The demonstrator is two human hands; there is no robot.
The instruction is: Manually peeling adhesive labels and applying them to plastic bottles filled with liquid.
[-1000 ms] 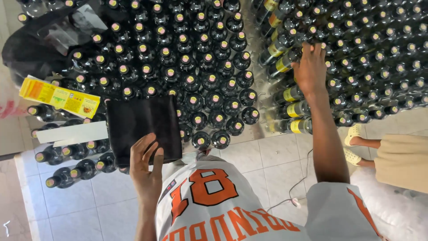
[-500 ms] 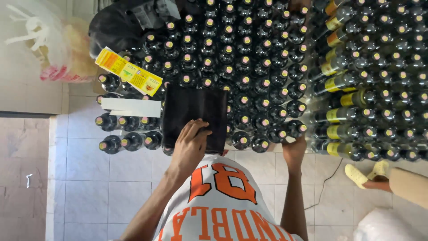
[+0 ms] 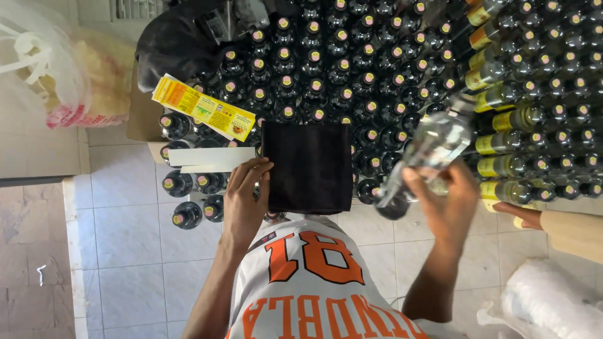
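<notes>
My left hand [image 3: 246, 196] rests on the near left edge of a black cloth [image 3: 308, 164] that lies over the tops of standing dark bottles [image 3: 326, 69]. My right hand [image 3: 447, 202] grips a bottle [image 3: 427, 150] without a label, lifted above the rows and tilted, its base toward me; it is blurred. Below me I see my white jersey with orange print [image 3: 314, 282].
Rows of dark capped bottles cover the tiled floor ahead; those at right carry yellow labels [image 3: 496, 141]. A yellow label strip [image 3: 204, 113] and white strips [image 3: 207, 157] lie on the bottles at left. A plastic bag [image 3: 63, 69] sits far left. Another person's foot [image 3: 521, 213] shows at right.
My right hand has come up from low by the bottle rows, now holding a bottle raised and tilted. My left hand stays on the black cloth.
</notes>
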